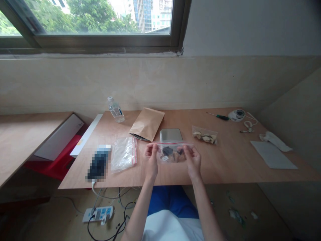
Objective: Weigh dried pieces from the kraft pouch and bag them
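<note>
Between both hands I hold a clear zip bag with a red line along its top edge. Dark and brownish pieces and a small white packet or label show inside it. My left hand pinches the bag's upper left part, and my right hand pinches its upper right. Just behind the bag lies a flat silver-topped scale, partly covered from view. A brown paper pouch rests beyond my left hand. Beside that hand is a stack of clear zip bags with red edges.
Right of the scale lies another filled clear bag. A water bottle, a screwdriver, a white dome camera and a white sheet are on the table. The blurred phone has a cable running to a power strip below.
</note>
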Available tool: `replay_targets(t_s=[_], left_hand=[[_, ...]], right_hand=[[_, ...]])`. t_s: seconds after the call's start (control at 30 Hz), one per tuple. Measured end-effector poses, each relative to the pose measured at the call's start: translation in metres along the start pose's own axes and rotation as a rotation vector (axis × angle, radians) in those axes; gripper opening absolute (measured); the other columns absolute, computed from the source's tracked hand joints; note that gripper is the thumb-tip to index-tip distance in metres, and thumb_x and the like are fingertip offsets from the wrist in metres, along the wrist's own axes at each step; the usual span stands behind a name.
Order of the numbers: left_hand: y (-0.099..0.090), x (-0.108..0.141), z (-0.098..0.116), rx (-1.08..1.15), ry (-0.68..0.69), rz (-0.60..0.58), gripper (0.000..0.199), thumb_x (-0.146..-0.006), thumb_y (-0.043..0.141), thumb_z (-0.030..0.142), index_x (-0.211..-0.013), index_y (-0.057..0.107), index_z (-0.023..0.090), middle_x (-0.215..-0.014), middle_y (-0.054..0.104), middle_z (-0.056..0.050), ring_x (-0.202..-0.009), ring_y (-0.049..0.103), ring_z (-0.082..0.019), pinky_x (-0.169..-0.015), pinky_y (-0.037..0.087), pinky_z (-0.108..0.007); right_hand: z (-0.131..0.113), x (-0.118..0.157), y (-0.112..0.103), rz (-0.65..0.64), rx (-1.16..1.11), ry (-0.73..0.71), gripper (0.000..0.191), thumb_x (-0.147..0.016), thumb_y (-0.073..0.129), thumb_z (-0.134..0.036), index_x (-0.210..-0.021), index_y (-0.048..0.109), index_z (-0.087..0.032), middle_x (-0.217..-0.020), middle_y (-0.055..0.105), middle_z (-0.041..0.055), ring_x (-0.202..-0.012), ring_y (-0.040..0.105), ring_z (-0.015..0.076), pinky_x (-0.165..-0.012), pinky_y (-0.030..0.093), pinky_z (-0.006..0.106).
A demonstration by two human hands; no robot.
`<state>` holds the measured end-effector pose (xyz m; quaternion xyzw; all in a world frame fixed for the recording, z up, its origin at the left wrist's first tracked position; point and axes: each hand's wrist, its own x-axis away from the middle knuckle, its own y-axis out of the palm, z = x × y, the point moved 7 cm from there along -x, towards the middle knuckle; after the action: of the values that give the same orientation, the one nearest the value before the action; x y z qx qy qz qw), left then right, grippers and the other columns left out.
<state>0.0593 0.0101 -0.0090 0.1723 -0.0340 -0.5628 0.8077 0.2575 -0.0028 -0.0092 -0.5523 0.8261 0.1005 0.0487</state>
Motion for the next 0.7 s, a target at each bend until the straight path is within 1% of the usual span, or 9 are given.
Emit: replay_targets(t_s=[0.07, 0.17, 0.23, 0.47, 0.6, 0.7], left_hand=[[0.001, -0.001, -0.001, -0.012, -0.006, -0.04, 0.025, -0.081, 0.061, 0.042, -0.077, 0.059, 0.018, -0.066, 0.054, 0.002, -0.065, 0.051, -0.011, -0.065, 0.041, -0.021], [0.005, 0.0, -0.004, -0.034, -0.029, -0.136, 0.022, -0.079, 0.064, 0.039, -0.075, 0.062, 0.017, -0.068, 0.057, 0.001, -0.068, 0.053, -0.011, -0.068, 0.041, -0.021], [0.006, 0.0, -0.007, -0.044, -0.055, -0.163, 0.022, -0.078, 0.065, 0.038, -0.074, 0.063, 0.017, -0.068, 0.059, 0.001, -0.068, 0.054, -0.012, -0.067, 0.041, -0.022], [0.004, 0.0, -0.006, -0.061, -0.063, -0.153, 0.019, -0.078, 0.065, 0.035, -0.076, 0.065, 0.017, -0.071, 0.062, 0.001, -0.071, 0.056, -0.012, -0.07, 0.042, -0.022], [0.002, 0.0, -0.005, -0.076, -0.065, -0.153, 0.018, -0.078, 0.066, 0.035, -0.076, 0.065, 0.017, -0.072, 0.064, 0.0, -0.073, 0.058, -0.013, -0.071, 0.043, -0.023], [0.002, 0.0, -0.006, -0.058, -0.062, -0.152, 0.017, -0.077, 0.067, 0.034, -0.077, 0.065, 0.017, -0.073, 0.064, 0.0, -0.074, 0.058, -0.013, -0.071, 0.043, -0.023]], right_hand=[[0.0, 0.001, -0.002, 0.036, -0.005, 0.008, 0.024, -0.082, 0.062, -0.042, -0.079, 0.065, -0.018, -0.073, 0.072, 0.0036, -0.071, 0.066, 0.0175, -0.075, 0.049, 0.031], [0.001, 0.001, -0.003, 0.07, -0.003, 0.014, 0.026, -0.082, 0.061, -0.042, -0.075, 0.064, -0.017, -0.07, 0.071, 0.0033, -0.067, 0.065, 0.0161, -0.072, 0.048, 0.029], [0.002, 0.002, -0.004, 0.089, -0.015, 0.019, 0.025, -0.081, 0.062, -0.041, -0.077, 0.064, -0.017, -0.069, 0.071, 0.0026, -0.065, 0.064, 0.0154, -0.07, 0.047, 0.028], [0.003, 0.002, -0.006, 0.089, -0.024, 0.013, 0.023, -0.08, 0.064, -0.039, -0.074, 0.062, -0.017, -0.067, 0.069, 0.0016, -0.059, 0.061, 0.0139, -0.061, 0.045, 0.025], [0.005, 0.001, -0.009, 0.105, -0.076, 0.027, 0.021, -0.077, 0.067, -0.038, -0.076, 0.062, -0.017, -0.069, 0.069, 0.0012, -0.061, 0.063, 0.0141, -0.064, 0.048, 0.026], [0.005, 0.0, -0.011, 0.118, -0.072, 0.024, 0.022, -0.076, 0.067, -0.038, -0.079, 0.062, -0.017, -0.068, 0.068, 0.0012, -0.062, 0.063, 0.0146, -0.064, 0.05, 0.027]])
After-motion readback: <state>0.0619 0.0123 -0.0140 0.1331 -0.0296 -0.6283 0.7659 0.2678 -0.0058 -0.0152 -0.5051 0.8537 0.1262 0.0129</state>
